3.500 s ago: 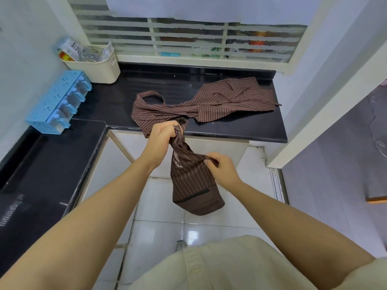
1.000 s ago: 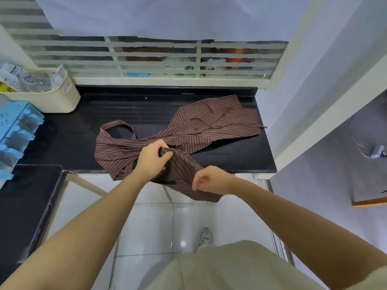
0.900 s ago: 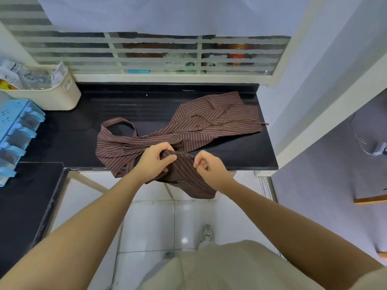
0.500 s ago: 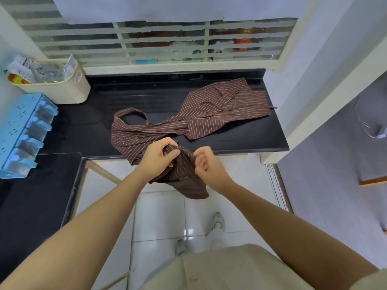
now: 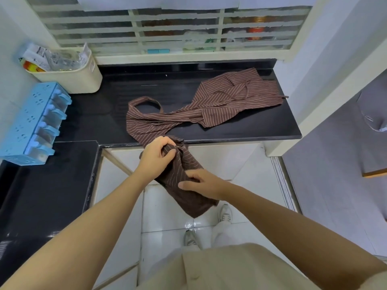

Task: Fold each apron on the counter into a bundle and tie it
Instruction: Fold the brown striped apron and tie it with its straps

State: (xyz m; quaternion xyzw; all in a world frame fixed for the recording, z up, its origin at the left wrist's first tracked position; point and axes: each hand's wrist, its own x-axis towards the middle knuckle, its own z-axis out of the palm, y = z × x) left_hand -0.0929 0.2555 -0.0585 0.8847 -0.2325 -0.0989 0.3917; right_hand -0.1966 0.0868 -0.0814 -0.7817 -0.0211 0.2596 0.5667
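The right hand (image 5: pixel 202 183) has dropped from the top of the bundle (image 5: pixel 195 205) to its middle, where thumb and fingers pinch the cloth. The left hand (image 5: pixel 157 158) grips the gathered top with curled fingers, just off the counter (image 5: pixel 251 126) edge. The bundle slants from upper left to lower right, its free end past the right hand. Another apron (image 5: pixel 226 99) lies on the counter beyond.

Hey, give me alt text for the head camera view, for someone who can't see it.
A person's left hand grips the top of a folded brown apron while the right hand holds its middle, in front of a black counter. A second striped apron lies loose there.
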